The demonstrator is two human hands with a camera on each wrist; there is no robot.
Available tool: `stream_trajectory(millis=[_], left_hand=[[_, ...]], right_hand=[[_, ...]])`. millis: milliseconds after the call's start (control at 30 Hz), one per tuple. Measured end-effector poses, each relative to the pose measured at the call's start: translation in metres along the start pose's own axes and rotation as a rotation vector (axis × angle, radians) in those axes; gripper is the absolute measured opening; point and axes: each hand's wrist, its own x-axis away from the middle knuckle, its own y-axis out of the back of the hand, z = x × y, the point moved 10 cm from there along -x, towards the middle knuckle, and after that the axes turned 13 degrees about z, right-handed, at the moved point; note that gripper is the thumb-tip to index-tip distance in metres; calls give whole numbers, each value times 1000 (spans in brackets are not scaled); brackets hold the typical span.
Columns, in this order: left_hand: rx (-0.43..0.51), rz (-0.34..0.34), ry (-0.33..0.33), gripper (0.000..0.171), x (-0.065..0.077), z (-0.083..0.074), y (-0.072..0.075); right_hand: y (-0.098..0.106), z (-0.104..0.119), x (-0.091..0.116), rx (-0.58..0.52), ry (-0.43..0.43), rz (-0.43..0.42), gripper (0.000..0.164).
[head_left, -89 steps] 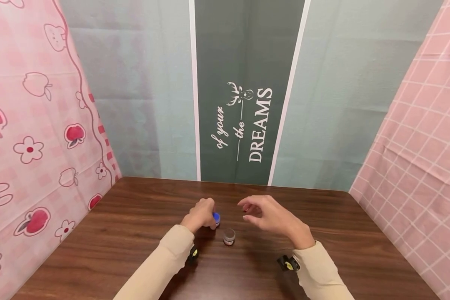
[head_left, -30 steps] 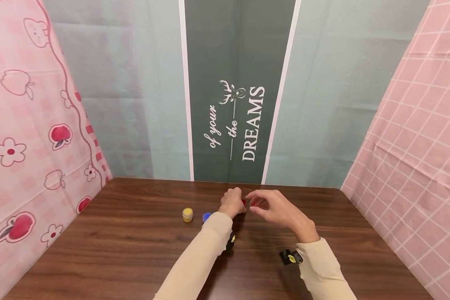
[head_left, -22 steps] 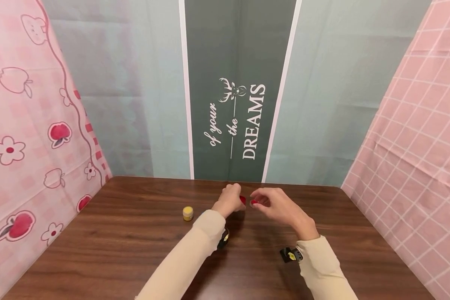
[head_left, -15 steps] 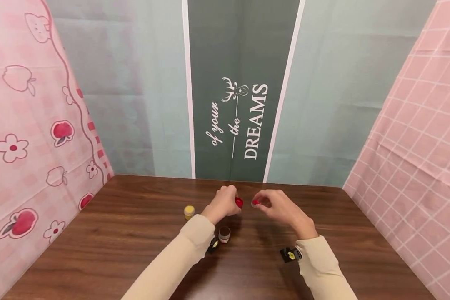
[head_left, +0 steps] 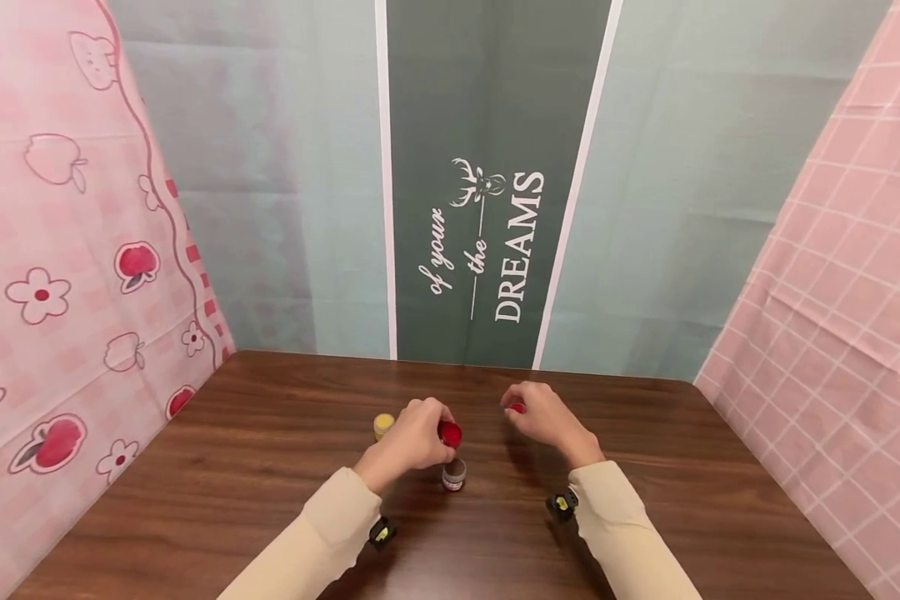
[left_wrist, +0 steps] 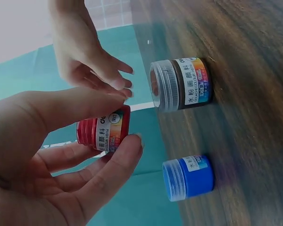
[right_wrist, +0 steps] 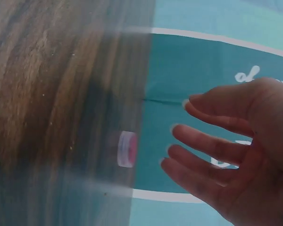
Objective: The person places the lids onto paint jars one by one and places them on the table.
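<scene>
My left hand (head_left: pixel 412 433) pinches a small red paint jar (head_left: pixel 452 433) between thumb and fingers, above the table. The left wrist view shows its printed label and ribbed red neck. A dark brown paint jar (head_left: pixel 453 477) with a clear ribbed top stands just in front of that hand. Beyond it is a blue paint jar (left_wrist: pixel 198 176), hidden in the head view. My right hand (head_left: pixel 543 414) hovers with bent, parted fingers and nothing between them. Below them, apart from the fingertips, a low clear piece with red in it, like a jar lid (right_wrist: pixel 127 149), rests on the table.
A yellow paint jar (head_left: pixel 383 425) stands behind my left forearm, partly covered by the hand. The brown wooden table (head_left: pixel 645 500) runs back to a green and teal cloth (head_left: pixel 465 100). Pink cloths hang at both sides.
My left hand has moved from the blue jar to the red jar, then brought the red jar up and back toward the brown jar. The right hand stays near the lid-like piece.
</scene>
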Motion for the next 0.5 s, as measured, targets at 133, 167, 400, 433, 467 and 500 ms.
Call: stream_trajectory(millis=[133,167,400,433,467,500], left_hand=[[-12,-7,3,24,5,0,0],[-13,-7,4,25,7,0,0],[0,10,-20,26,14,0,-4],[5,12,-26,26,15,0,-5],[9,13,-28,25,16,0,-5],[10,12,-30,25,16,1,-5]], right_hand=[[-6,-7,-10,34,-17,11,12],[-8,-8,-12,49,-14,17,13],[-25,-17,-17,91,-23,101,20],[-28,-19,-16,93,-31,114,21],[-29,-19,-16,101,-32,119,21],[-30,-20,-16,109,-29,120,19]])
